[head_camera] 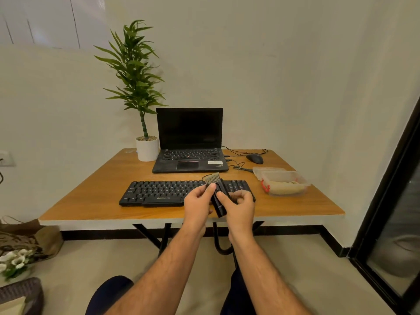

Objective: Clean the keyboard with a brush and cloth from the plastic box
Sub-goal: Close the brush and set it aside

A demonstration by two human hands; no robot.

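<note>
Item: brush (216, 194), black body with a pale bristle tuft at its upper end. Location: centre of the frame, held in the air above the right part of the keyboard (163, 192), bristles pointing away from the person toward the laptop (189, 151).

Holders: left hand (197, 202) pinches the upper body of the brush just below the bristles, thumb and fingers (212, 186) closed on it. Right hand (238, 206) grips the lower body, thumb pressed on the front face, remaining fingers curled around the far side. Both hands are clamped on the brush; neither is free.

Item: keyboard, black, lying flat on the worktop (91, 201) at centre frame, in front of the laptop. The bristles do not appear to touch the keys.

Item: plastic box (284, 184), clear, right of centre on the worktop, lid off and lying behind it. A pale folded cloth (286, 186) rests inside.

Progress, as judged: the brush is out of the box and in hand; brushing of the keys seems not yet begun. The cloth is untouched. Remaining: sweep the keys, fetch the cloth, wipe.
</note>
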